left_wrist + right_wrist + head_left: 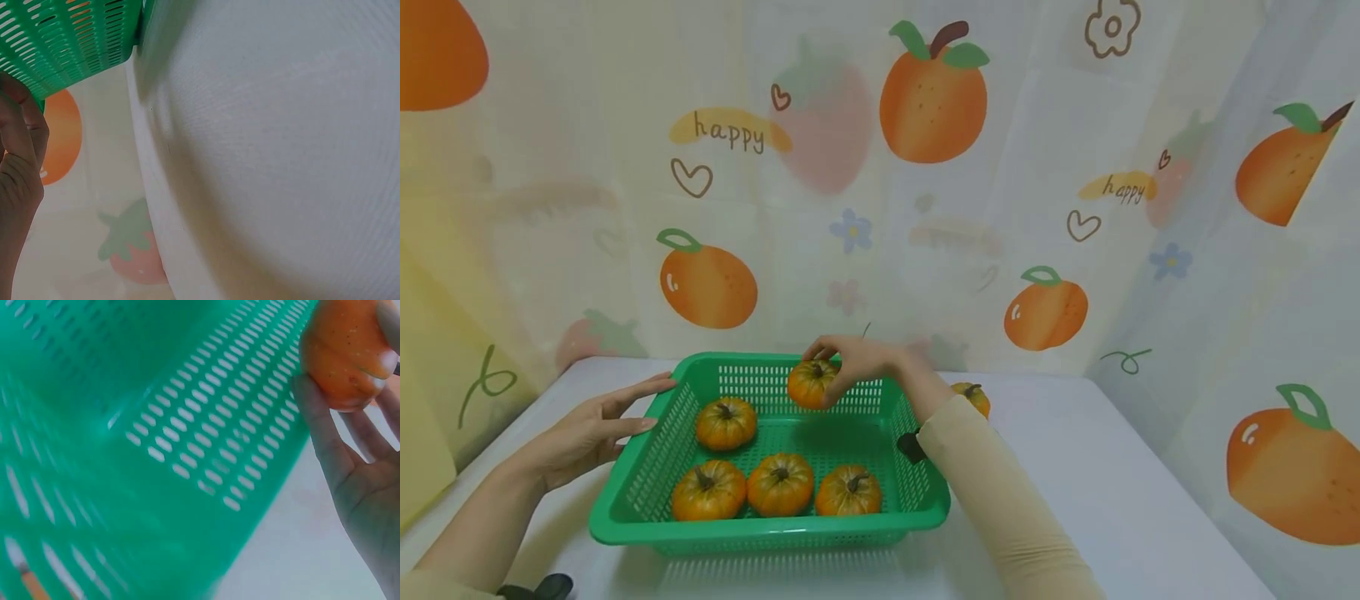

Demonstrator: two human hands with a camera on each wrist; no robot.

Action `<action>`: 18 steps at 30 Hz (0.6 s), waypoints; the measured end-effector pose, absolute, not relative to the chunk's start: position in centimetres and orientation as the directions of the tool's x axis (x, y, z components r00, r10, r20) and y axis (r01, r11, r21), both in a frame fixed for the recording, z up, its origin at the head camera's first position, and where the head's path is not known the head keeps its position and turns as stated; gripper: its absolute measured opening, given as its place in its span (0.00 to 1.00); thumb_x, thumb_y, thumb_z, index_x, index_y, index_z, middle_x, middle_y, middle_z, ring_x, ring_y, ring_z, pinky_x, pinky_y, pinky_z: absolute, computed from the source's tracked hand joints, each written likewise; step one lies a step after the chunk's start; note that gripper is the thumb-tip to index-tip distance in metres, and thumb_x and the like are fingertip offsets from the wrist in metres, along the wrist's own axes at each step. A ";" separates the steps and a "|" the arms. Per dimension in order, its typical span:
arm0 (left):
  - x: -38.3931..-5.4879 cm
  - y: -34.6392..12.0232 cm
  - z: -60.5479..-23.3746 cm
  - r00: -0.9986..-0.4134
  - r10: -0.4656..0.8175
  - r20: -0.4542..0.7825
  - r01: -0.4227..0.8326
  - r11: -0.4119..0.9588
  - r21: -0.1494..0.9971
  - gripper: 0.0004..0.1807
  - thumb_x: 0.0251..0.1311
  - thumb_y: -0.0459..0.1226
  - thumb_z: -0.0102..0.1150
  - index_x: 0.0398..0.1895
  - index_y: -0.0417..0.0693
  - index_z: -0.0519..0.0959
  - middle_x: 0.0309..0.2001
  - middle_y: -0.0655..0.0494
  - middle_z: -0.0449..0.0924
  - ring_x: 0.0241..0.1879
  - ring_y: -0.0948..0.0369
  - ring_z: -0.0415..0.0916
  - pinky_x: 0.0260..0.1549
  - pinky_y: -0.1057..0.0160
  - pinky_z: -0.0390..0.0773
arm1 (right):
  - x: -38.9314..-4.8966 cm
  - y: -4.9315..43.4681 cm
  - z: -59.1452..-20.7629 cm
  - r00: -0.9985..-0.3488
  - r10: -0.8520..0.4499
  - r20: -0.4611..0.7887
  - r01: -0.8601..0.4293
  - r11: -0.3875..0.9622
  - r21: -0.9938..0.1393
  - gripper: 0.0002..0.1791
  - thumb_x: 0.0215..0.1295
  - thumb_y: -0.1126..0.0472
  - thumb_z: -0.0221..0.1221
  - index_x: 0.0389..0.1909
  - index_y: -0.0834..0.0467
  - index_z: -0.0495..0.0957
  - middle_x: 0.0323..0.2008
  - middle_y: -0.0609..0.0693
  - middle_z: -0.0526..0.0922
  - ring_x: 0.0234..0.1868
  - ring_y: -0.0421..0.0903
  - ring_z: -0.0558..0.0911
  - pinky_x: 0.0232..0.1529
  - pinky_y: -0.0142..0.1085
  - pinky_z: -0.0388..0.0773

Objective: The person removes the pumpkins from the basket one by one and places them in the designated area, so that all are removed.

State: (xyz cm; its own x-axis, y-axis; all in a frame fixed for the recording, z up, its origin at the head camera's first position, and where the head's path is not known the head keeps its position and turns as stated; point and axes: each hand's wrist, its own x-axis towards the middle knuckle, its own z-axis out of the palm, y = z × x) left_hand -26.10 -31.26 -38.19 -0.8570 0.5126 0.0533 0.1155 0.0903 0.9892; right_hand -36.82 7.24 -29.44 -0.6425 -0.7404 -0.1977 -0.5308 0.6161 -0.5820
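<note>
A small orange pumpkin (809, 385) is gripped by my right hand (859, 360) over the back part of a green plastic basket (767, 527). The right wrist view shows fingers and thumb round the pumpkin (347, 353), beside the slotted basket wall (212, 419). Inside the basket, one pumpkin (726, 423) sits at the left, and a front row holds a left pumpkin (709, 493), a middle pumpkin (780, 487) and a right pumpkin (848, 493). My left hand (597, 425) holds the basket's left rim between thumb and fingers; in the left wrist view its fingers (25, 119) meet the basket's edge.
Another pumpkin (973, 397) lies on the white table (1075, 467) right of the basket, partly behind my right forearm. A curtain (865, 275) printed with oranges and strawberries hangs behind the table. My right sleeve (1000, 492) passes over the basket's right side.
</note>
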 end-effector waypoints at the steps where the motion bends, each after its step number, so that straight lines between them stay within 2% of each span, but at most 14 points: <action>1: -26.1 -31.2 -38.2 -0.860 0.507 0.051 0.114 0.094 0.989 0.31 0.75 0.31 0.42 0.78 0.50 0.52 0.69 0.85 0.52 0.55 0.69 0.80 0.48 0.59 0.86 | -36.9 7.6 -29.1 -0.650 -0.735 -0.193 -0.526 0.618 -0.584 0.39 0.53 0.56 0.72 0.66 0.44 0.68 0.71 0.52 0.64 0.72 0.51 0.65 0.64 0.46 0.75; 11: -26.1 -31.1 -38.2 -0.858 0.511 0.054 0.112 0.084 0.990 0.31 0.75 0.31 0.42 0.79 0.50 0.52 0.68 0.87 0.53 0.55 0.69 0.80 0.48 0.58 0.86 | -37.4 10.2 -27.0 -0.695 -0.702 -0.156 -0.493 0.623 -0.607 0.39 0.52 0.57 0.71 0.67 0.45 0.68 0.70 0.55 0.65 0.70 0.54 0.66 0.61 0.46 0.77; 18: -26.2 -31.1 -38.3 -0.854 0.516 0.064 0.123 0.081 0.989 0.31 0.75 0.30 0.41 0.78 0.50 0.52 0.68 0.87 0.53 0.55 0.69 0.80 0.48 0.59 0.86 | -37.7 12.3 -26.2 -0.730 -0.662 -0.166 -0.450 0.650 -0.613 0.38 0.51 0.55 0.72 0.65 0.43 0.69 0.70 0.52 0.65 0.69 0.51 0.67 0.61 0.45 0.77</action>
